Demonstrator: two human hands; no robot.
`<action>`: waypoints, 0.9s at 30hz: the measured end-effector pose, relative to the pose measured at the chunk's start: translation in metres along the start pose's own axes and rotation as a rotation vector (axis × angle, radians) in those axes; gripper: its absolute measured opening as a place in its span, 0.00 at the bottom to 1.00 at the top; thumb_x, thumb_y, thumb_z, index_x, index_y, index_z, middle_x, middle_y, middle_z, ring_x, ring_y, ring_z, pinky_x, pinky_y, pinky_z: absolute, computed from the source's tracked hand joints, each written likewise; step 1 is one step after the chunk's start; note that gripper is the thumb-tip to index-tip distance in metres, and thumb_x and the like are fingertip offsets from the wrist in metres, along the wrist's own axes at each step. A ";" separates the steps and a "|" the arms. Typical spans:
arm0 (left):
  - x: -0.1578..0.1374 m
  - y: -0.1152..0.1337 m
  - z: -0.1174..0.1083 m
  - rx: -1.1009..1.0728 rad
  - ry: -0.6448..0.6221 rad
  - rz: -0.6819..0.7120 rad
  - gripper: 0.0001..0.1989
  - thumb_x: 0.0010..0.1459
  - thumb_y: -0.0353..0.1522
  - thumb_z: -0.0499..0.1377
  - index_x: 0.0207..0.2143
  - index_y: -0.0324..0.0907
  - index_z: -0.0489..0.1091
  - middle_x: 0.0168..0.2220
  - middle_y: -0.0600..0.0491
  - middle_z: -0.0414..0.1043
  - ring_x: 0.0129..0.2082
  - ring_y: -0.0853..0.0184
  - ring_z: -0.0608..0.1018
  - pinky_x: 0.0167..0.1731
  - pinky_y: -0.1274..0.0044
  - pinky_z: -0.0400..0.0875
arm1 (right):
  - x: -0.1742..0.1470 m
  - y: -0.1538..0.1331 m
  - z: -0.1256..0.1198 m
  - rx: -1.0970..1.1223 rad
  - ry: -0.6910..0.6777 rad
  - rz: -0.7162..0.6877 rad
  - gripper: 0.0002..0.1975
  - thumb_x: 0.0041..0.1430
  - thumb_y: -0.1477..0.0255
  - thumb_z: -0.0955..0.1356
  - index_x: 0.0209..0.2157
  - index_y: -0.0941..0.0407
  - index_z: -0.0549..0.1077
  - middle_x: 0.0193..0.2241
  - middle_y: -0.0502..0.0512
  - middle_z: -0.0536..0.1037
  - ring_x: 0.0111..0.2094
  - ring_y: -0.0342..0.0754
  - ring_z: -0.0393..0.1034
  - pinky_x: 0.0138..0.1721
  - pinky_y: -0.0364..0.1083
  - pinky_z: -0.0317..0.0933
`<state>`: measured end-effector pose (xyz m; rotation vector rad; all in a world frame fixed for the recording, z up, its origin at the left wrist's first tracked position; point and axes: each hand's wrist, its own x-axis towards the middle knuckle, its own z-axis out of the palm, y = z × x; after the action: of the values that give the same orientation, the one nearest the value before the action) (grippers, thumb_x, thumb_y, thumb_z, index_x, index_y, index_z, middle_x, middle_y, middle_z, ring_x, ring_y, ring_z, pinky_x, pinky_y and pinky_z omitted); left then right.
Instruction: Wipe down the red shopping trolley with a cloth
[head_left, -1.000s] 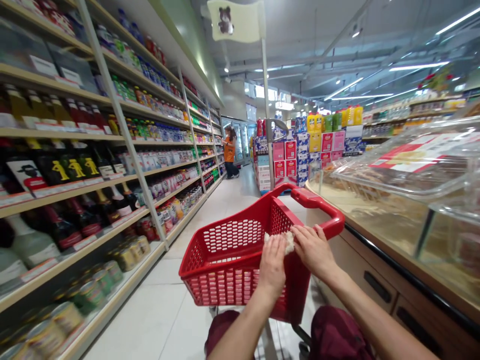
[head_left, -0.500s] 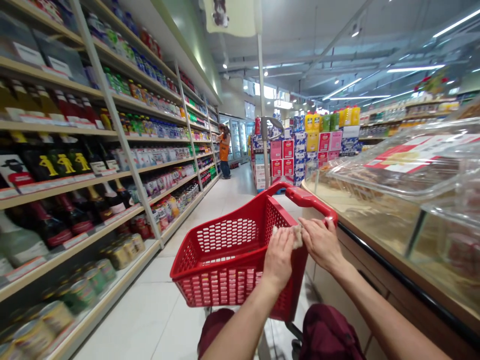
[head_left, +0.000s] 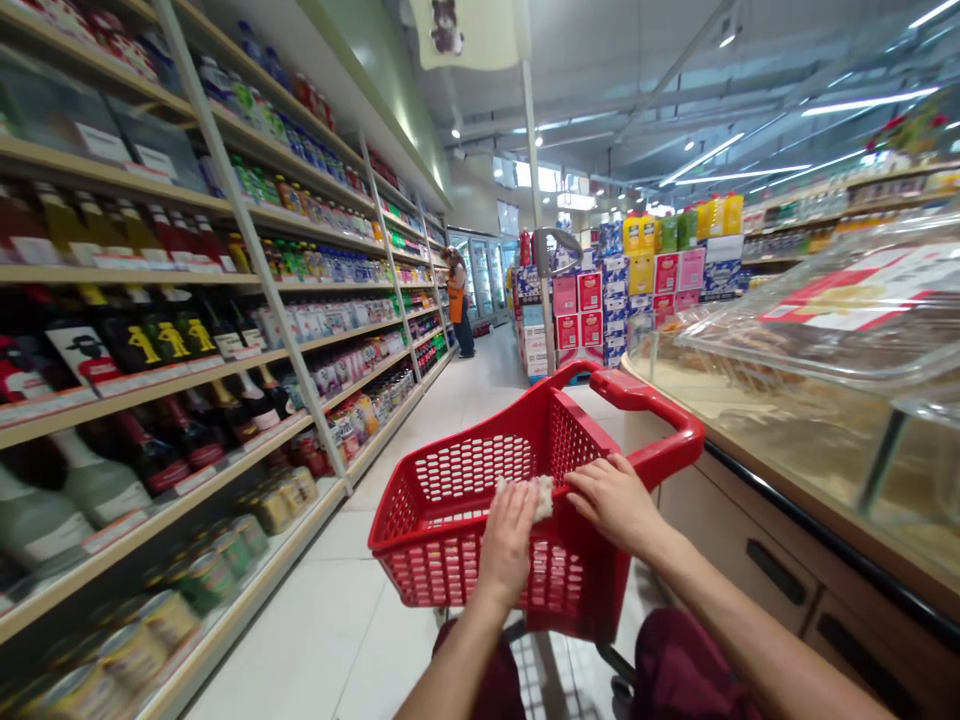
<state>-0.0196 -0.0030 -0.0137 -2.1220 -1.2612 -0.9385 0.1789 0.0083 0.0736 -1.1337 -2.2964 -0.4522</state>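
A red plastic shopping cart (head_left: pixel 589 590) with perforated sides stands in front of my knees. My left hand (head_left: pixel 506 545) is closed over a small whitish cloth (head_left: pixel 546 498), pressing it on the near rim of the cart's basket. Part of the cloth shows beyond the fingers. My right hand (head_left: pixel 616 502) grips the rim at the corner, close to the cart handle (head_left: pixel 681 432); its fingertips curl over the edge and the thumb is hidden. No goods are visible in the part of the basket I can see.
Shelves of bottles (head_left: pixel 172 340) and cans (head_left: pixel 161 620) line the left side. A glass-edged display counter (head_left: pixel 780 570) with clear food packs (head_left: pixel 847 310) runs close on the right. Stacked drink cartons (head_left: pixel 577 310) and a person in an orange vest (head_left: pixel 457 300) are farther ahead.
My left hand and the cloth have slid left along the near rim, away from the handle. My right hand has come off the handle end onto the rim corner. The view has shifted slightly.
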 end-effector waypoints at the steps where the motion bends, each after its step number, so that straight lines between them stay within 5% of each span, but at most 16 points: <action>1: -0.011 -0.014 -0.004 0.016 0.003 -0.006 0.31 0.50 0.17 0.42 0.57 0.42 0.49 0.54 0.48 0.60 0.58 0.64 0.55 0.52 0.63 0.60 | 0.000 0.002 0.001 -0.005 -0.014 0.006 0.10 0.58 0.68 0.60 0.36 0.51 0.72 0.32 0.51 0.76 0.35 0.45 0.65 0.44 0.48 0.46; 5: -0.068 -0.090 -0.032 0.117 0.058 -0.148 0.30 0.50 0.18 0.42 0.55 0.44 0.53 0.52 0.49 0.63 0.57 0.62 0.56 0.52 0.62 0.59 | 0.003 0.014 0.006 -0.029 -0.013 0.030 0.11 0.58 0.70 0.60 0.34 0.51 0.73 0.31 0.50 0.76 0.34 0.44 0.64 0.42 0.47 0.46; 8: -0.079 -0.114 -0.040 0.171 0.144 -0.262 0.29 0.51 0.19 0.42 0.56 0.44 0.52 0.52 0.49 0.63 0.56 0.63 0.58 0.53 0.62 0.59 | 0.006 0.018 0.009 -0.051 -0.005 0.025 0.11 0.59 0.70 0.60 0.34 0.51 0.74 0.30 0.50 0.76 0.34 0.44 0.65 0.42 0.46 0.46; 12: -0.073 -0.085 -0.028 0.081 0.065 -0.199 0.29 0.51 0.19 0.41 0.55 0.44 0.53 0.54 0.50 0.61 0.58 0.66 0.55 0.54 0.65 0.58 | 0.010 0.019 0.010 -0.083 0.003 0.026 0.11 0.58 0.70 0.60 0.33 0.51 0.74 0.30 0.50 0.76 0.33 0.44 0.65 0.41 0.46 0.46; 16: -0.118 -0.066 -0.022 0.036 -0.054 -0.133 0.27 0.50 0.18 0.42 0.50 0.44 0.62 0.50 0.51 0.66 0.55 0.66 0.60 0.49 0.68 0.65 | 0.010 0.021 0.009 -0.090 -0.004 0.018 0.11 0.58 0.70 0.60 0.32 0.52 0.74 0.30 0.50 0.76 0.33 0.44 0.65 0.41 0.46 0.46; 19: -0.136 -0.070 -0.033 0.055 -0.027 -0.146 0.26 0.50 0.18 0.42 0.46 0.45 0.66 0.44 0.52 0.71 0.50 0.68 0.68 0.43 0.73 0.71 | 0.008 0.021 0.007 -0.096 -0.020 0.023 0.10 0.58 0.69 0.60 0.32 0.52 0.73 0.30 0.50 0.76 0.33 0.45 0.64 0.41 0.46 0.45; 23: -0.079 -0.068 -0.049 -0.034 0.065 -0.030 0.23 0.55 0.22 0.43 0.52 0.43 0.58 0.52 0.50 0.63 0.56 0.64 0.59 0.51 0.66 0.63 | 0.006 0.018 0.005 -0.095 -0.024 0.024 0.10 0.58 0.69 0.60 0.33 0.53 0.73 0.30 0.51 0.76 0.34 0.45 0.64 0.42 0.47 0.45; 27: -0.046 -0.045 -0.036 -0.060 0.106 0.073 0.22 0.57 0.22 0.43 0.53 0.42 0.57 0.52 0.49 0.63 0.57 0.65 0.56 0.50 0.68 0.64 | 0.005 0.017 0.006 -0.078 -0.015 0.048 0.10 0.58 0.69 0.60 0.33 0.52 0.73 0.30 0.51 0.76 0.34 0.46 0.64 0.43 0.47 0.45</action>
<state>-0.0865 -0.0333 -0.0224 -2.1195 -1.1090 -1.0545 0.1880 0.0243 0.0732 -1.2307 -2.2768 -0.5208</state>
